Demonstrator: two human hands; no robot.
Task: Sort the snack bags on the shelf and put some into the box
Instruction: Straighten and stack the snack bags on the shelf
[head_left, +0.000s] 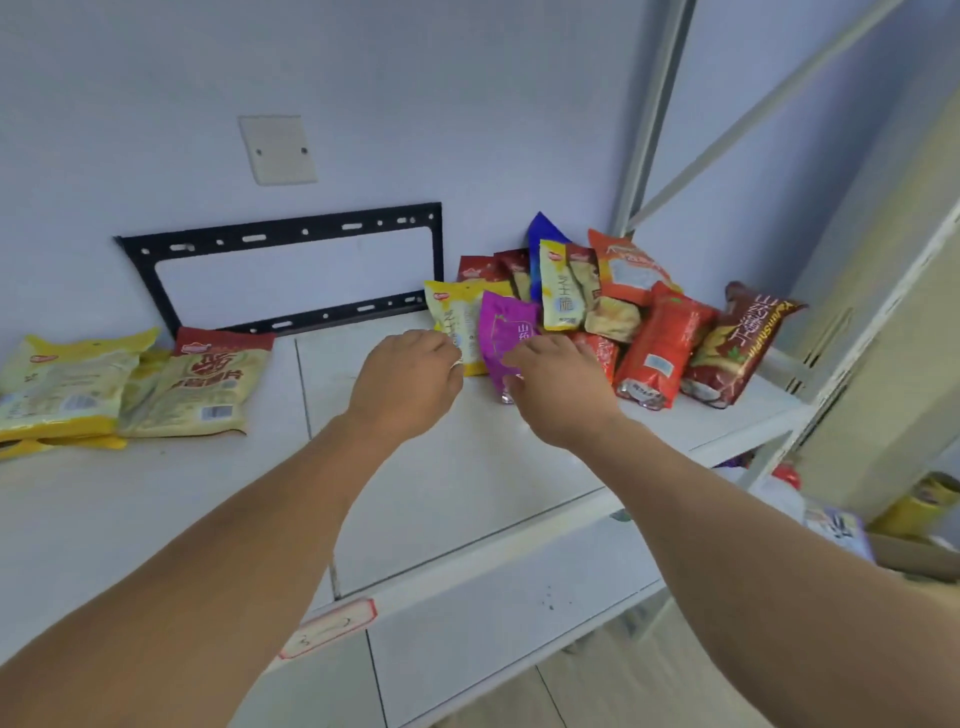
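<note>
A heap of snack bags lies in the back right corner of the white shelf (467, 467). It includes a purple bag (506, 332), a yellow bag (457, 317), red bags (660, 348) and a dark red bag (737, 348). Both of my arms stretch over the shelf toward the heap. My left hand (408, 384) reaches the lower edge of the yellow bag, fingers curled against it. My right hand (561, 387) lies over the lower part of the purple bag, fingers spread on it. Whether either hand grips its bag is hidden. Sorted yellow bags (67, 384) and a red-topped bag (202, 389) lie flat at the far left.
A black metal bracket (280, 270) leans against the wall at the back of the shelf. A grey shelf upright (649, 119) rises at the right. Below the shelf at the right, a cardboard box (914, 556) holds some packets.
</note>
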